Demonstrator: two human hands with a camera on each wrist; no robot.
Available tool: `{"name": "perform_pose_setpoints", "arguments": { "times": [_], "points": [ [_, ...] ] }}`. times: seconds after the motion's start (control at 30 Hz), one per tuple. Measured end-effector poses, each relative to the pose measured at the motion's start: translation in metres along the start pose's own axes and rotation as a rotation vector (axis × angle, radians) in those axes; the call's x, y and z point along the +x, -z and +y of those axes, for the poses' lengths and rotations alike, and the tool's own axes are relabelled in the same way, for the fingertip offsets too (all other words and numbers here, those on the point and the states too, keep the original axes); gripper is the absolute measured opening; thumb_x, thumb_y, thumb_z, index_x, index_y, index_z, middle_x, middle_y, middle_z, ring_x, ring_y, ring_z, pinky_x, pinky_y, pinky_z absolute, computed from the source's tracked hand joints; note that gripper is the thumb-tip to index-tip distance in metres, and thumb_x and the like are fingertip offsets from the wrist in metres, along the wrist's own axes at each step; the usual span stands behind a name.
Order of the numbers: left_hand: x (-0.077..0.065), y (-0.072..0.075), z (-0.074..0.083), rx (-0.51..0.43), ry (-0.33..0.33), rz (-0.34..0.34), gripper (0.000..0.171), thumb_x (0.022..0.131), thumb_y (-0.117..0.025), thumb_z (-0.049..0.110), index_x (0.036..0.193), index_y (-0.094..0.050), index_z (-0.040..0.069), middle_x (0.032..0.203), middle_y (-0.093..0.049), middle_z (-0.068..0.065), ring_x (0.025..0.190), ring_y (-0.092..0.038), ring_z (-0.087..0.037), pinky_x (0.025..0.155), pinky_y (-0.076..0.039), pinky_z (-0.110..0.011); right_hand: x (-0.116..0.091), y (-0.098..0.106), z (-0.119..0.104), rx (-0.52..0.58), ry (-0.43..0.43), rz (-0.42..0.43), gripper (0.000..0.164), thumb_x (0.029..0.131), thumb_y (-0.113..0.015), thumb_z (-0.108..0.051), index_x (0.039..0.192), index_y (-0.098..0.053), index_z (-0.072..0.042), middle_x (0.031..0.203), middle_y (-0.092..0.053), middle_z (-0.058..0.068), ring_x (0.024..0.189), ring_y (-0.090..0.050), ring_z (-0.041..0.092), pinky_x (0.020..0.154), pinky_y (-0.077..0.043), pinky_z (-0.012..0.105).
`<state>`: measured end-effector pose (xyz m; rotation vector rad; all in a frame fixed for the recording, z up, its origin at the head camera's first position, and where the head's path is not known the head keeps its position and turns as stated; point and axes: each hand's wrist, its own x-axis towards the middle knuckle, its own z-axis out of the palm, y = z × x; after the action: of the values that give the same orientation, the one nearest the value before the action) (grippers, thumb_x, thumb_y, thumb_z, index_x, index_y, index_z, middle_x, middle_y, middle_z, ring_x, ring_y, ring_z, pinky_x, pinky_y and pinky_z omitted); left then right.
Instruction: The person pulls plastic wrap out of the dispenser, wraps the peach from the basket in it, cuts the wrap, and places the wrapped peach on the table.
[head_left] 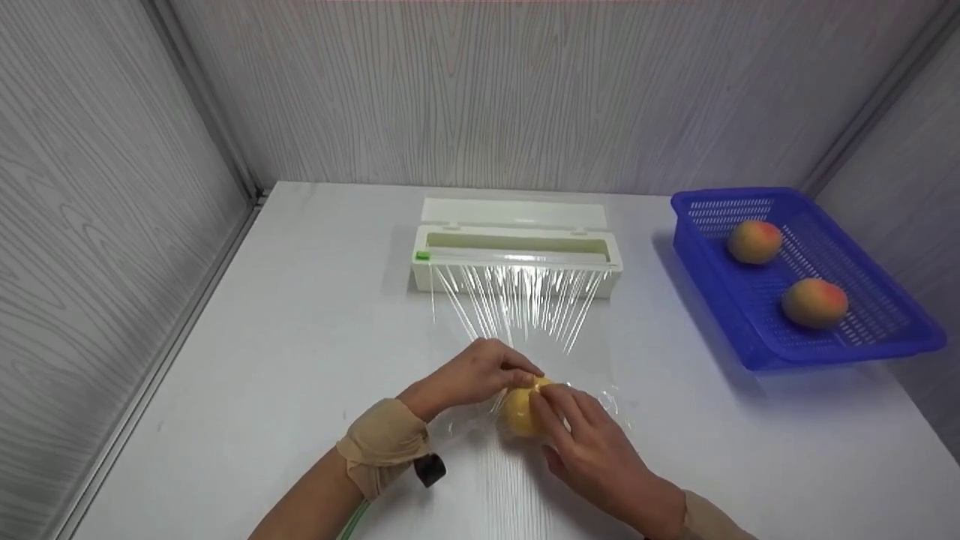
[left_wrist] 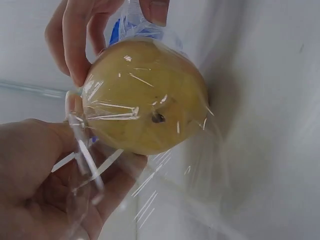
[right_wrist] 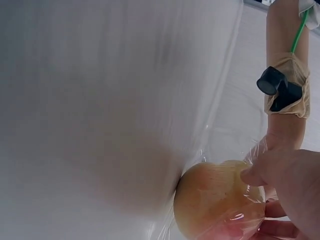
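A yellow peach (head_left: 519,414) with a pinkish patch sits near the front middle of the table, covered by clear cling film (head_left: 525,315). The film stretches in shiny creases from a white dispenser box (head_left: 517,283) down to the fruit. My left hand (head_left: 484,373) holds the peach at its far left side, thumb and fingers bent against it, with film over them in the left wrist view. From the right, my right hand (head_left: 589,448) grips the peach through film; its thumb (right_wrist: 256,175) presses the fruit in the right wrist view. Film bunches (left_wrist: 137,22) beside the right fingers in the left wrist view.
At the right stands a blue plastic basket (head_left: 709,281) holding two more peaches, one farther back (head_left: 754,241) and one nearer (head_left: 815,304). The dispenser's lid (head_left: 514,212) lies back, with a green slider (head_left: 422,256) on its front edge. Pale wood-grain panels surround the white table (head_left: 330,300).
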<state>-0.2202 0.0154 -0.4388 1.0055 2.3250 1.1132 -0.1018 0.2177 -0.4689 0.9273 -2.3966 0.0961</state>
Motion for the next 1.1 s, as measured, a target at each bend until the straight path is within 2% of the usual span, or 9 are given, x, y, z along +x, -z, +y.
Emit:
{"name": "perform_pose_setpoints", "arguments": {
  "times": [0.13, 0.37, 0.47, 0.6, 0.73, 0.93, 1.1],
  "points": [
    [-0.007, -0.007, -0.012, -0.068, 0.045, -0.001, 0.023, 0.097, -0.062, 0.027, 0.112, -0.076, 0.016, 0.111, -0.075, 0.001, 0.097, -0.070, -0.009, 0.081, -0.055, -0.023, 0.000, -0.004, -0.004, 0.031, 0.011, -0.018, 0.088, 0.062, -0.091, -0.023, 0.137, -0.053, 0.000, 0.131, -0.054, 0.016, 0.119, -0.055, 0.030, 0.097, -0.053, 0.039],
    [0.004, 0.000, -0.022, -0.128, 0.093, -0.010, 0.025, 0.100, -0.057, 0.028, 0.112, -0.076, 0.014, 0.101, -0.076, -0.001, 0.078, -0.062, -0.007, 0.071, -0.052, -0.024, 0.016, -0.011, 0.008, 0.054, -0.005, -0.046, 0.091, 0.060, -0.091, -0.020, 0.138, -0.049, 0.001, 0.130, -0.055, 0.017, 0.119, -0.056, 0.031, 0.101, -0.051, 0.042],
    [0.008, 0.002, -0.024, -0.175, 0.132, -0.020, 0.026, 0.101, -0.057, 0.027, 0.113, -0.075, 0.014, 0.100, -0.075, -0.001, 0.077, -0.061, -0.008, 0.071, -0.053, -0.024, 0.021, -0.012, 0.012, 0.080, -0.022, -0.086, 0.097, 0.060, -0.093, -0.024, 0.140, -0.045, 0.002, 0.133, -0.054, 0.018, 0.120, -0.055, 0.032, 0.101, -0.051, 0.043],
    [0.011, 0.003, -0.027, -0.211, 0.156, -0.017, 0.027, 0.102, -0.055, 0.027, 0.114, -0.074, 0.012, 0.106, -0.074, -0.002, 0.085, -0.065, -0.009, 0.076, -0.056, -0.027, 0.026, -0.014, 0.015, 0.101, -0.047, -0.127, 0.102, 0.058, -0.095, -0.027, 0.141, -0.043, 0.001, 0.135, -0.053, 0.018, 0.122, -0.054, 0.033, 0.103, -0.050, 0.044],
    [0.013, 0.004, -0.029, -0.203, 0.162, -0.013, 0.028, 0.102, -0.054, 0.029, 0.114, -0.074, 0.012, 0.104, -0.074, -0.003, 0.086, -0.065, -0.010, 0.077, -0.055, -0.027, 0.029, -0.017, 0.016, 0.090, -0.059, -0.146, 0.099, 0.059, -0.095, -0.024, 0.139, -0.044, 0.002, 0.134, -0.054, 0.019, 0.123, -0.055, 0.034, 0.104, -0.049, 0.044],
    [0.016, 0.007, -0.029, -0.159, 0.155, -0.007, 0.028, 0.102, -0.054, 0.027, 0.111, -0.075, 0.011, 0.090, -0.069, 0.002, 0.078, -0.058, -0.009, 0.070, -0.049, -0.022, 0.033, -0.020, 0.018, 0.074, -0.061, -0.142, 0.099, 0.057, -0.095, -0.022, 0.139, -0.045, 0.001, 0.133, -0.055, 0.018, 0.123, -0.056, 0.033, 0.106, -0.047, 0.044],
    [0.019, 0.008, -0.025, -0.120, 0.158, 0.047, 0.025, 0.100, -0.058, 0.026, 0.108, -0.075, 0.009, 0.095, -0.073, -0.002, 0.078, -0.060, -0.008, 0.070, -0.051, -0.023, 0.034, -0.024, 0.022, 0.055, -0.058, -0.126, 0.100, 0.058, -0.095, -0.024, 0.141, -0.045, 0.002, 0.131, -0.056, 0.019, 0.119, -0.057, 0.033, 0.103, -0.049, 0.043]
  ]
}}
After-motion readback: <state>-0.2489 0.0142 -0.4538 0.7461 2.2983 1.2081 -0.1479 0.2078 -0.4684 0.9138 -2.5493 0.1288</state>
